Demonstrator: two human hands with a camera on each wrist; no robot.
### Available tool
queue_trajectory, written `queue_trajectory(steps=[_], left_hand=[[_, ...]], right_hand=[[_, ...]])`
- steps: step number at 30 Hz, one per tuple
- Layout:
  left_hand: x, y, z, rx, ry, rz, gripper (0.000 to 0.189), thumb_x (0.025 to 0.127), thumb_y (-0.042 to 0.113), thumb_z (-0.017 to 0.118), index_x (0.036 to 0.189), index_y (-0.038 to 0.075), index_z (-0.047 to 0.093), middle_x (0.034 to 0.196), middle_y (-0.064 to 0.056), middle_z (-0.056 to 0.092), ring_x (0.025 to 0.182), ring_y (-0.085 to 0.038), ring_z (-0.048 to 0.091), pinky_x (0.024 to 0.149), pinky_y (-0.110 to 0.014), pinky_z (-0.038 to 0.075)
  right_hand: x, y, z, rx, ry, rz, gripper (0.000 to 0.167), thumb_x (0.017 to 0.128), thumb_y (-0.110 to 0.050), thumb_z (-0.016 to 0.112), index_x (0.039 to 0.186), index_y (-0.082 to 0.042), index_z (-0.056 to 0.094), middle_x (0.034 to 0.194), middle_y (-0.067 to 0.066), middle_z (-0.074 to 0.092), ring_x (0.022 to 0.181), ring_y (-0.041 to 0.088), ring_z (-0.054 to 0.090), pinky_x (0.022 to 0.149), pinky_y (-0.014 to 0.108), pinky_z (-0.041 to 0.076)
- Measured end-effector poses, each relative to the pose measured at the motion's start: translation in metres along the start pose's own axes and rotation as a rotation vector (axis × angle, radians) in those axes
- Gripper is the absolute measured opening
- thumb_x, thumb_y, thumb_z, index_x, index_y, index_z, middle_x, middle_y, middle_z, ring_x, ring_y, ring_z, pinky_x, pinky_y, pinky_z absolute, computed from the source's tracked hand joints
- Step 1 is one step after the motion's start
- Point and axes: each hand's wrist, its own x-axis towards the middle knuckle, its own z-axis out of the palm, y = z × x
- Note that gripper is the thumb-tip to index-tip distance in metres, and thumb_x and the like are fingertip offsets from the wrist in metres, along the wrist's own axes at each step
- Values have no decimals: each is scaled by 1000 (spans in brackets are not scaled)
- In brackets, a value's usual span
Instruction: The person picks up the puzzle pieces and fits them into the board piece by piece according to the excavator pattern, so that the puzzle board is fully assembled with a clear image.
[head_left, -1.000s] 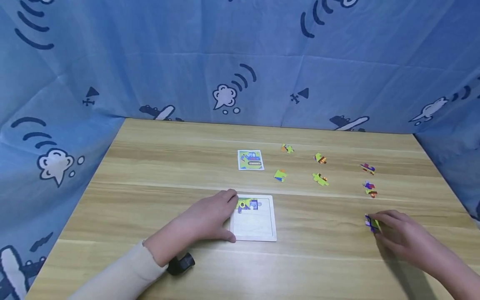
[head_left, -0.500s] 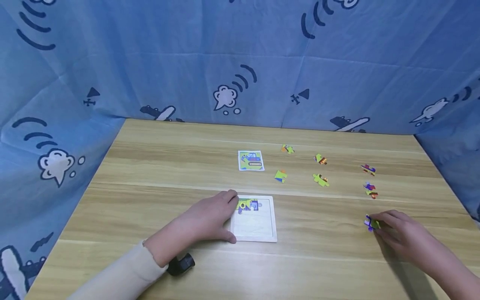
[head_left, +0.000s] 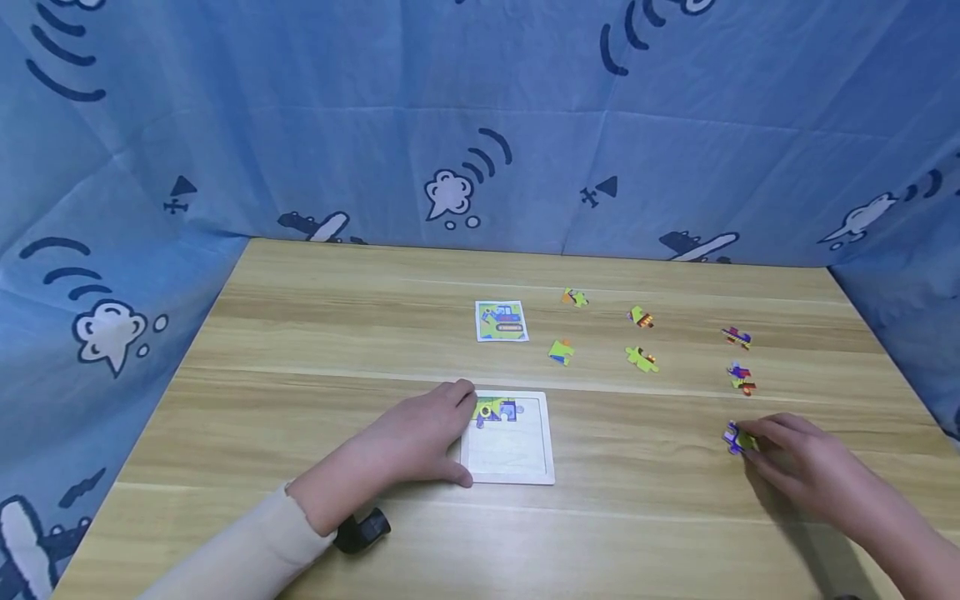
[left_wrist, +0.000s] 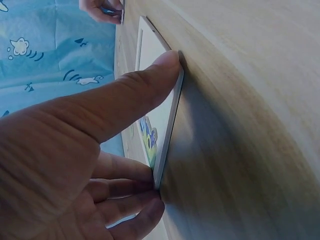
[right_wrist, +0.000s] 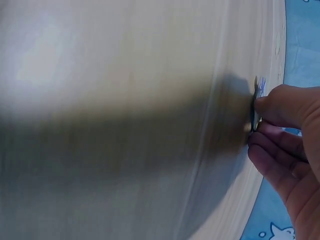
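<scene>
Right hand (head_left: 813,460): grip pinched on jigsaw piece (head_left: 731,438), at 3 o'clock from puzzle tray (head_left: 512,458). Left hand (head_left: 420,435): grip holds tray's 9 o'clock side, spread corner to corner. Best: brace tray, check piece's orientation against picture card (head_left: 502,322), tray's 12 o'clock.

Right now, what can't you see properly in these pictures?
- Head view: part of the left edge of the frame, behind the left hand.
- Head view: part of the held piece, under the right hand.
- Right wrist view: the held piece's picture, nearly edge-on.
- Left wrist view: the right hand, cut off at the top.
- Head view: fine details on the card, too small.
</scene>
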Motion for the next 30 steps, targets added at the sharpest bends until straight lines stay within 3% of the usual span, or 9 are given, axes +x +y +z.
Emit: queue_trajectory(steps=[3, 6, 11, 14, 20, 30], left_hand=[[0, 0, 0, 1, 4, 2, 99, 77, 49, 92, 149, -4, 49, 146, -11, 54, 129, -22, 56, 113, -34, 53], [-1, -1, 0, 1, 3, 4, 99, 77, 49, 91, 149, -4, 49, 146, -11, 54, 129, -22, 56, 113, -34, 52], [0, -2, 1, 6, -4, 4, 100, 78, 50, 90, 151, -4, 48, 148, -11, 54, 130, -22, 56, 114, -34, 52], [0, -2, 2, 5, -4, 9, 101, 77, 51, 90, 151, -3, 48, 148, -11, 53, 131, -22, 56, 114, -34, 52], [1, -1, 4, 2, -1, 5, 101, 77, 51, 91, 151, -3, 48, 148, -10, 53, 130, -21, 56, 113, -33, 53], [0, -1, 2, 4, 2, 1, 102, 77, 51, 90, 151, -4, 47, 149, -11, 53, 134, -22, 55, 115, -34, 51]], right_hand=[[7, -7, 1, -1, -27, 27, 51, 55, 12, 91, 102, -3, 77, 95, 5, 71, 82, -7, 61, 68, -1, 42], [18, -16, 1, -12, -53, 17, 49, 59, 7, 92, 105, -4, 77, 97, 4, 71, 83, 2, 64, 68, 8, 48], [45, -34, 5, -7, -43, -97, 51, 61, 4, 93, 108, -6, 76, 100, 1, 71, 85, 15, 66, 71, 16, 52], [59, -49, 8, 14, -41, -158, 51, 63, 3, 92, 110, -7, 76, 102, 0, 71, 88, 16, 66, 73, 19, 55], [86, -77, 7, 41, -97, -209, 47, 72, 0, 89, 116, -9, 75, 108, 2, 71, 97, 20, 70, 79, 38, 64], [122, -115, 18, 100, -129, -361, 39, 77, 1, 87, 113, -7, 75, 106, 3, 69, 94, 16, 68, 79, 33, 64]])
